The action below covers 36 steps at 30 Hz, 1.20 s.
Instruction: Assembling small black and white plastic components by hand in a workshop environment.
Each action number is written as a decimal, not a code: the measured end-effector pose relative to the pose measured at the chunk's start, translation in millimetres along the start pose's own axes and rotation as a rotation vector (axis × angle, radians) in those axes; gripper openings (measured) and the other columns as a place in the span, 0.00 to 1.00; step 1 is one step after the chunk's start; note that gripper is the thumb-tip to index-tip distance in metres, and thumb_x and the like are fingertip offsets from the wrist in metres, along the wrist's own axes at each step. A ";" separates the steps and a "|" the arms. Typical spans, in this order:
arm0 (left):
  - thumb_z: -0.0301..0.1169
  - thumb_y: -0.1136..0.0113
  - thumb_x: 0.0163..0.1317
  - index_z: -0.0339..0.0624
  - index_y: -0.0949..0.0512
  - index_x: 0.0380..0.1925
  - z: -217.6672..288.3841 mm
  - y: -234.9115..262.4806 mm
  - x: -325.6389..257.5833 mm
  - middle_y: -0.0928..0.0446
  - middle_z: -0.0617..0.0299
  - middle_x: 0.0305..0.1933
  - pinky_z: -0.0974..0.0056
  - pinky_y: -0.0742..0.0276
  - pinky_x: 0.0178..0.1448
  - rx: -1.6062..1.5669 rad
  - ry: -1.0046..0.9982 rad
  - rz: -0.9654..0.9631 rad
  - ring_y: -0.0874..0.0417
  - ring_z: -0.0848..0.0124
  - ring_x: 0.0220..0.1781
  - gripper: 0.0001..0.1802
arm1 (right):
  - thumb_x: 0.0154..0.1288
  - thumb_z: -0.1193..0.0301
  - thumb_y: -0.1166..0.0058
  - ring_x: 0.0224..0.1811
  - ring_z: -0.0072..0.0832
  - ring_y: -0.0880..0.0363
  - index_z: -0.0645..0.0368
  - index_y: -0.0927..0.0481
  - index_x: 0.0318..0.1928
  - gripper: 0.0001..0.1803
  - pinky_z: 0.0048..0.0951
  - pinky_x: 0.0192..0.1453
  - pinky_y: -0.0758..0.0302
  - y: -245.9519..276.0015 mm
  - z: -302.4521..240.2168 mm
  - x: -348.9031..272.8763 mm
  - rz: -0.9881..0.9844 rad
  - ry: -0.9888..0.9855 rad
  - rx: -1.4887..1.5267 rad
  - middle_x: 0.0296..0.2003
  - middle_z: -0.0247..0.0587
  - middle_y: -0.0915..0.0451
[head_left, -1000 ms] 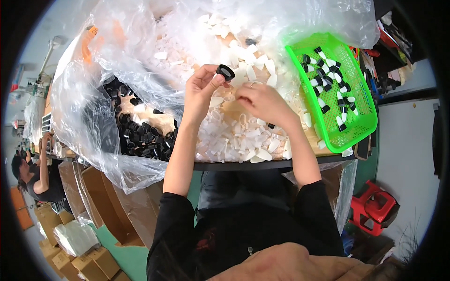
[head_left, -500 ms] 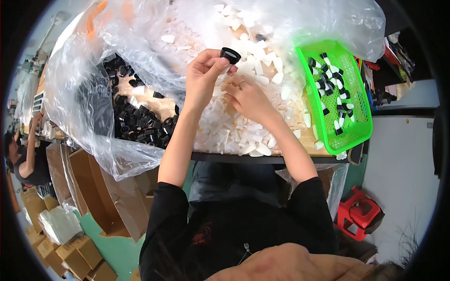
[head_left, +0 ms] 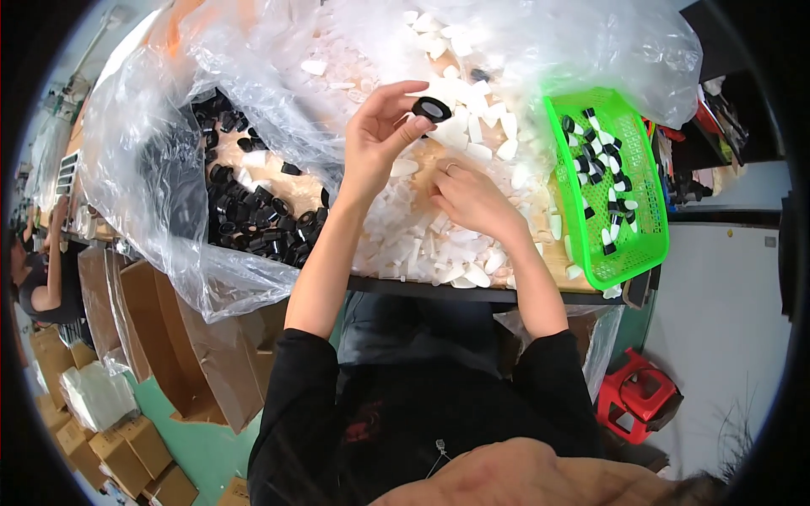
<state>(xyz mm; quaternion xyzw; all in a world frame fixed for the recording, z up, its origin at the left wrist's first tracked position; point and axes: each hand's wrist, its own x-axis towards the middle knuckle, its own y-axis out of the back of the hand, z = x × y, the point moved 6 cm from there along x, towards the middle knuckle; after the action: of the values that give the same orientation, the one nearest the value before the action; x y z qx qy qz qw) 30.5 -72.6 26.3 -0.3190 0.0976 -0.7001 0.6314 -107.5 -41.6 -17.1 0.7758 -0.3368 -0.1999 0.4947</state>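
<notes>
Between the thumb and fingers of my left hand [head_left: 377, 139] is a round black cap [head_left: 432, 110], its ring-shaped end turned up toward me. To the right and a little nearer, my right hand [head_left: 474, 199] is low over a heap of small translucent plastic pieces [head_left: 405, 244]. Its fingers are curled together, and their tips are partly hidden, so whatever they hold cannot be made out. White, tongue-shaped plastic pieces [head_left: 478, 152] lie just beyond that hand. More black caps [head_left: 261, 219] are piled left of my left forearm.
Clear plastic sheeting [head_left: 160, 194] surrounds the black caps and hangs over the table edge. On the right sits a green basket [head_left: 655, 211] with several black-and-white assembled pieces [head_left: 603, 156]. An open cardboard box [head_left: 169, 337], a red stool [head_left: 637, 392] and another person [head_left: 51, 278] are around the table.
My left hand has shifted slightly right, and the black cap's ring end has turned more toward me. My right hand has drawn right and nearer, apart from the left.
</notes>
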 end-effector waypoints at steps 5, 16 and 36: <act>0.19 0.35 0.58 0.36 0.19 0.47 -1.1 -11.7 -3.7 0.18 0.58 0.47 0.68 0.25 0.52 0.335 -0.027 -0.110 0.19 0.72 0.46 0.16 | 0.61 0.76 0.46 0.42 0.45 0.20 0.63 0.22 0.37 0.05 0.39 0.45 0.24 41.7 19.2 -2.1 0.155 -0.346 0.260 0.38 0.50 0.21; 0.20 0.32 0.52 0.37 0.17 0.44 -5.2 -24.5 -5.8 0.17 0.58 0.41 0.66 0.25 0.50 0.632 -0.123 -0.231 0.18 0.69 0.43 0.17 | 0.58 0.86 0.39 0.39 0.25 0.20 0.64 0.26 0.40 0.12 0.22 0.41 0.23 86.8 -0.1 -31.3 0.949 0.164 0.469 0.43 0.47 0.17; 0.19 0.36 0.58 0.33 0.20 0.46 -1.4 -7.6 -1.1 0.18 0.58 0.43 0.67 0.26 0.56 0.529 -0.116 -0.054 0.20 0.72 0.46 0.14 | 0.61 0.78 0.44 0.31 0.20 0.25 0.61 0.21 0.41 0.07 0.22 0.37 0.29 76.6 26.1 -22.6 0.606 -0.142 0.636 0.31 0.33 0.21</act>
<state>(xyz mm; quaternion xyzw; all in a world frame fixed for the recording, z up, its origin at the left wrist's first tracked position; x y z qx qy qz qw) 23.4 -70.5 29.0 -0.1848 -0.1337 -0.6985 0.6783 -164.8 -63.6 40.2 0.7401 -0.6268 0.0150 0.2432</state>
